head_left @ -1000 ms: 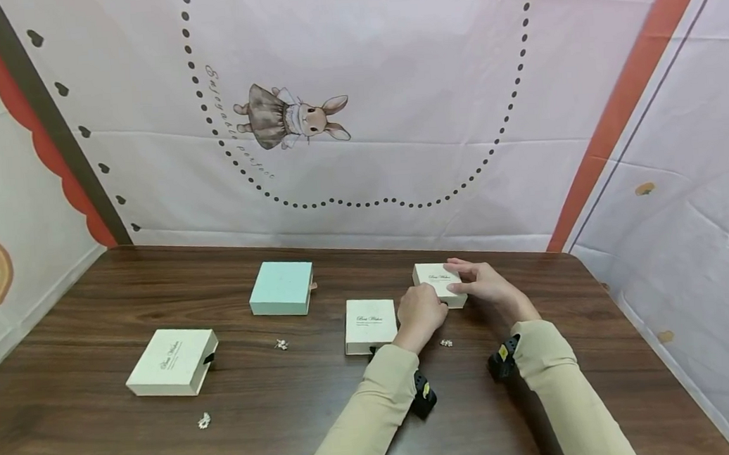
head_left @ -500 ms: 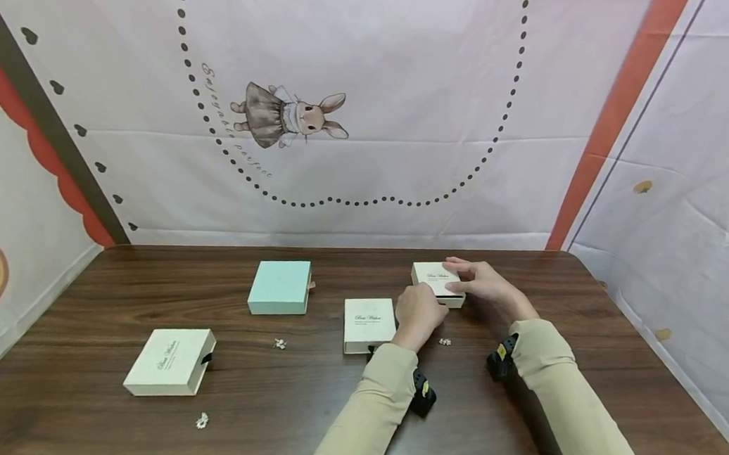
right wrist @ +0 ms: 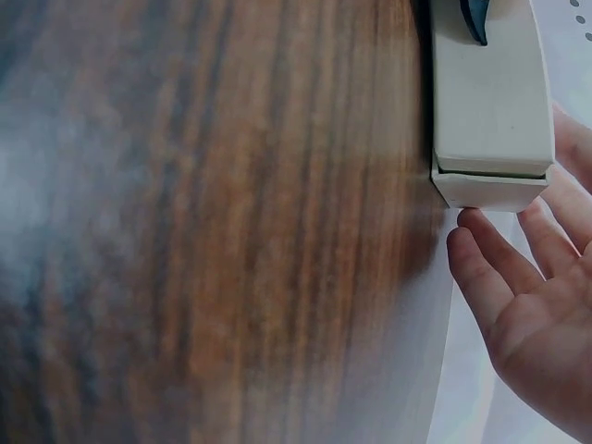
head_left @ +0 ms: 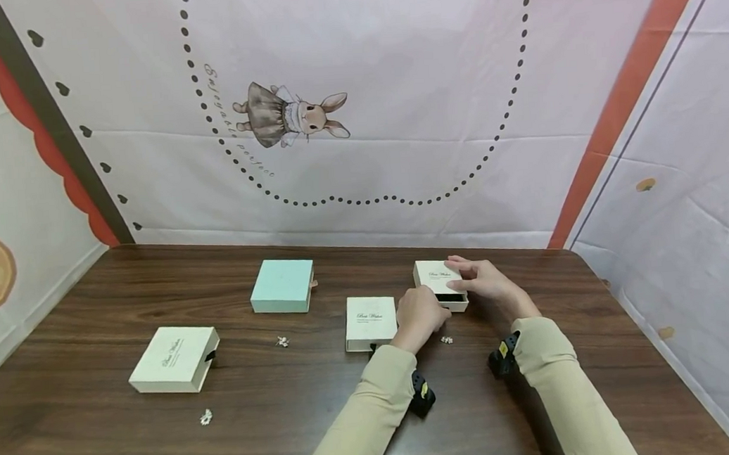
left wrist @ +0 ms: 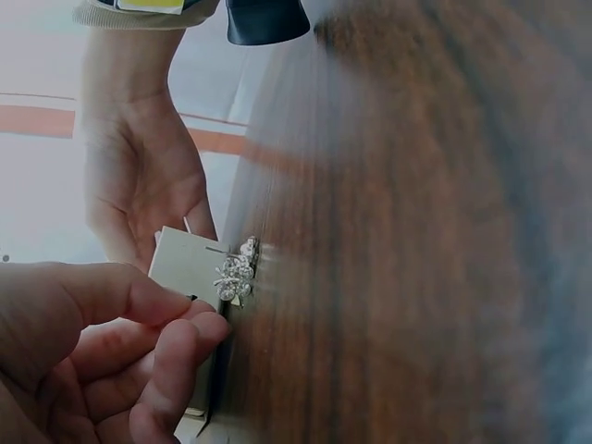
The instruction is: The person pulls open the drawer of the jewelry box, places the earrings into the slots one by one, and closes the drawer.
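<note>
At the right a cream drawer gift box (head_left: 432, 273) with "Best Wishes" lettering is partly pulled out, a dark gap between sleeve and drawer front. My left hand (head_left: 420, 315) pinches a small black ribbon tab (left wrist: 192, 297) on that drawer between thumb and curled fingers. My right hand (head_left: 487, 282) holds the sleeve at its right side, fingers spread along the edge. In the right wrist view the box end (right wrist: 495, 111) stands beside the fingers. A silver, sparkly piece of jewellery (head_left: 446, 340) lies on the table just in front, close to the drawer in the left wrist view.
Beside my left hand sits a second cream box (head_left: 371, 319). Farther left are a mint-green box (head_left: 282, 285) and another cream box (head_left: 173, 358). Two small silver pieces, one near the middle (head_left: 282, 342) and one at front left (head_left: 206, 417), lie on the wooden table (head_left: 100, 443).
The drawer of the right-hand box has slid out toward me, and a dark gap has opened at the sleeve's front. My left hand has shifted only slightly; the right hand stays put.
</note>
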`<action>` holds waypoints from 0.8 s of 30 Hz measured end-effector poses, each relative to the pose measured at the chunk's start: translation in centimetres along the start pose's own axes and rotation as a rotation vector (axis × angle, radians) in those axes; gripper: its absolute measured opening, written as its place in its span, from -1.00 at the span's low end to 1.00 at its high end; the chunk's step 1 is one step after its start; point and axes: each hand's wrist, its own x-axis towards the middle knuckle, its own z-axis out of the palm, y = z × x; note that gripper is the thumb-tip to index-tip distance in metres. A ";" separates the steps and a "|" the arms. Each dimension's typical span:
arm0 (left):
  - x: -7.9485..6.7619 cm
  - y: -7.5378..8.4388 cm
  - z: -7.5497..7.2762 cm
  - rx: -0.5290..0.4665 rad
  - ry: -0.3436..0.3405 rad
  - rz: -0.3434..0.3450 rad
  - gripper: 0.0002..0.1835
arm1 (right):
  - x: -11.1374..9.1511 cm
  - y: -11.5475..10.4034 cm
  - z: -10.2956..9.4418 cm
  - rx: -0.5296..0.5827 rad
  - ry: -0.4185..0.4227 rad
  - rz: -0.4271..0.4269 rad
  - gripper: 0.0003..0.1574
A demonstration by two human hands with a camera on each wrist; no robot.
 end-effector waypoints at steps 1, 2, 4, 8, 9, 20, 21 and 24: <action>-0.1 0.0 0.0 0.000 -0.006 -0.001 -0.65 | 0.0 0.0 0.0 0.002 -0.004 -0.002 -0.29; -0.1 0.0 -0.1 -0.001 -0.010 -0.001 -0.63 | 0.0 0.0 0.0 0.008 -0.007 -0.002 -0.29; -0.4 0.0 -0.2 0.004 -0.008 -0.001 -0.62 | 0.0 -0.1 0.0 0.008 -0.009 0.003 -0.29; -0.7 0.0 -0.3 0.005 -0.016 -0.008 -0.63 | 0.0 -0.1 0.0 0.020 -0.006 0.016 -0.29; -0.7 0.0 -0.3 0.009 -0.019 -0.011 -0.63 | 0.0 -0.1 0.0 0.025 -0.004 0.021 -0.29; -1.3 0.4 -0.3 0.058 -0.038 -0.046 -0.68 | -0.1 -0.1 0.1 0.028 -0.014 -0.004 -0.29; -1.4 0.4 -0.3 0.061 -0.039 -0.039 -0.67 | -0.1 -0.1 0.1 0.024 -0.013 -0.007 -0.29; -1.6 0.2 -0.3 0.063 -0.044 -0.011 -0.64 | -0.1 -0.1 0.1 0.007 -0.011 -0.014 -0.29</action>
